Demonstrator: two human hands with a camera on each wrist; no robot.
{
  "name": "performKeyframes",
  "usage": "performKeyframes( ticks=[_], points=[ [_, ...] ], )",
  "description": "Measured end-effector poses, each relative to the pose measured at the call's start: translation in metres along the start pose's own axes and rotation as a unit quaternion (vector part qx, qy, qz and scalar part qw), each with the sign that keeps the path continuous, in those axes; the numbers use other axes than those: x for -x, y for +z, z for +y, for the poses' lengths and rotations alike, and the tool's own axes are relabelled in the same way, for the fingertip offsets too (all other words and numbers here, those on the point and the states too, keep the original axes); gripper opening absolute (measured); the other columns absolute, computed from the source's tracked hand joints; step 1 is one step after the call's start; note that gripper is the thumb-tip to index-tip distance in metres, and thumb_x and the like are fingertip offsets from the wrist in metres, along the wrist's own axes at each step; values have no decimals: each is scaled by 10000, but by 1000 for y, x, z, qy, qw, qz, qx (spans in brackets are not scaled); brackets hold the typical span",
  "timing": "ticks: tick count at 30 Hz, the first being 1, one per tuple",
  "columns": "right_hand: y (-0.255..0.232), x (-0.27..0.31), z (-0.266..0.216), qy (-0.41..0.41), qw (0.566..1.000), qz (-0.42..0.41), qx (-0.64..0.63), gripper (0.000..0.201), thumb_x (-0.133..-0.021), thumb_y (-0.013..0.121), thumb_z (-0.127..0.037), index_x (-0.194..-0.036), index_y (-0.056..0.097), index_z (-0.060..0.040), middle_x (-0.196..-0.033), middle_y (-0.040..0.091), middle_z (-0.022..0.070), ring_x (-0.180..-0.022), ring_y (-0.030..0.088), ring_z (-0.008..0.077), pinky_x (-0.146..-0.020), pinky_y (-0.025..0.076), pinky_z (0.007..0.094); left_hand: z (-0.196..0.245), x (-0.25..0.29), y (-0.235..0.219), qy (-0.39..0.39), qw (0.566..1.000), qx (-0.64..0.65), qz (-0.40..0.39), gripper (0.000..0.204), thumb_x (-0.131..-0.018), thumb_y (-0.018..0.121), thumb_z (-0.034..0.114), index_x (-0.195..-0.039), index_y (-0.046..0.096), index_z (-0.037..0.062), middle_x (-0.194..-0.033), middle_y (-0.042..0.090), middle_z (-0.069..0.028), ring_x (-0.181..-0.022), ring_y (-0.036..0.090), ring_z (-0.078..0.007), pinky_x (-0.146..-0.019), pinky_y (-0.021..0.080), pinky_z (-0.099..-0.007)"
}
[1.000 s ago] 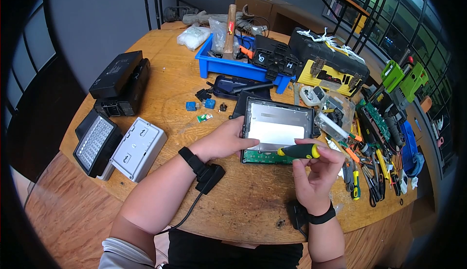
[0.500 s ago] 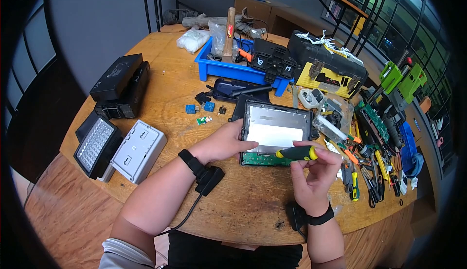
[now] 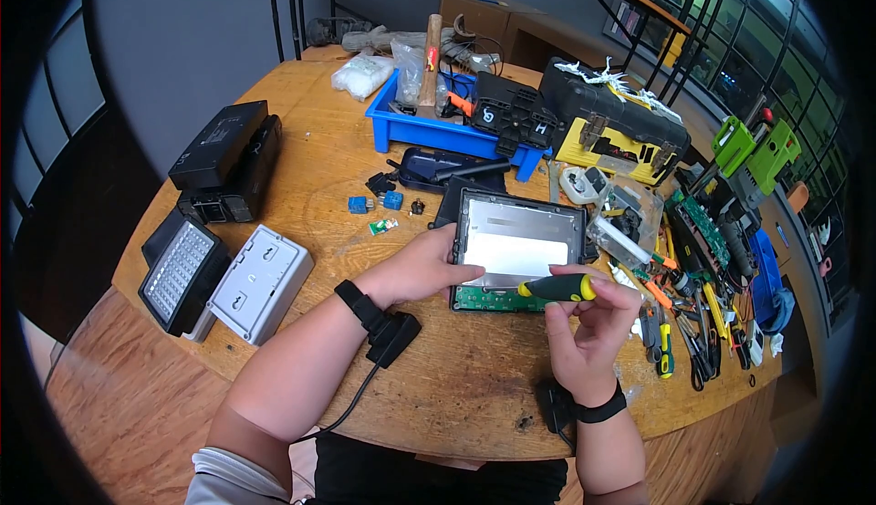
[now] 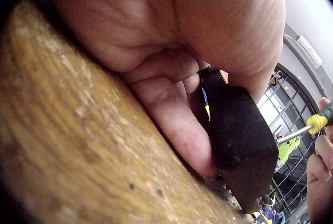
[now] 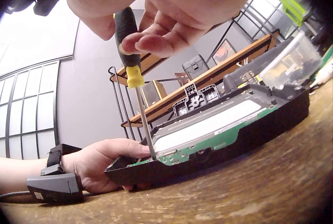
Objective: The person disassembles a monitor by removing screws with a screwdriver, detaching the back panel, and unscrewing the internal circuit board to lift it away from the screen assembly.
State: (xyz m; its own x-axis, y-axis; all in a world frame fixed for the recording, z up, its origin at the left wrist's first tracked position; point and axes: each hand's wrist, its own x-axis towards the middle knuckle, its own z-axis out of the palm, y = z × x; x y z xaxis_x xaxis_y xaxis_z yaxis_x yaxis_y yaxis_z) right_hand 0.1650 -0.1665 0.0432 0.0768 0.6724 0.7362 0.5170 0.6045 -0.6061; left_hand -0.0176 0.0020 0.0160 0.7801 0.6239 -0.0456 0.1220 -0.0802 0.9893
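My left hand grips the left edge of a flat black device housing, thumb over the top and fingers underneath, close to the wooden table. Inside the housing lie a silver metal plate and, along its near side, a green circuit board. A green-and-yellow screwdriver is held by its handle in my right hand. In the right wrist view its shaft stands nearly upright, the tip down at the board's corner beside my left thumb.
At left stand a LED lamp, a white box and black cases. Behind the housing are blue connectors, a blue bin with a hammer, and a toolbox. Many tools, including pliers, crowd the right.
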Motion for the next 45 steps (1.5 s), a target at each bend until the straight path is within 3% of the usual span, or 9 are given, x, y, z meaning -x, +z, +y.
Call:
performKeyframes(
  ticks=[20,31,45],
  points=[
    [0,0,0,0,1000,-3,-5,536,-886,667,121,-1251,339,-94,-1292,559,271,-894,627,112,-643,486,180,1,0,-1,11,1000,-4,-5,534,-935,751,199,-1323,482,-49,-989,677,-65,-780,628,-93,-599,523,-241],
    [1,2,4,10,1000,14,-5,560,-879,678,108,-1270,339,-109,-1264,589,248,-754,569,68,-653,469,192,-2,-1,-1,2,1000,-2,-2,522,-933,752,193,-1321,487,-34,-988,669,-60,-786,631,-96,-603,530,-244],
    [1,3,3,11,1000,9,3,583,-868,684,118,-1279,340,-113,-1262,593,249,-708,567,65,-634,472,191,-1,-1,-1,0,1000,4,-7,513,-937,745,168,-1334,484,-26,-1011,670,-55,-803,630,-90,-609,529,-239]
  ],
)
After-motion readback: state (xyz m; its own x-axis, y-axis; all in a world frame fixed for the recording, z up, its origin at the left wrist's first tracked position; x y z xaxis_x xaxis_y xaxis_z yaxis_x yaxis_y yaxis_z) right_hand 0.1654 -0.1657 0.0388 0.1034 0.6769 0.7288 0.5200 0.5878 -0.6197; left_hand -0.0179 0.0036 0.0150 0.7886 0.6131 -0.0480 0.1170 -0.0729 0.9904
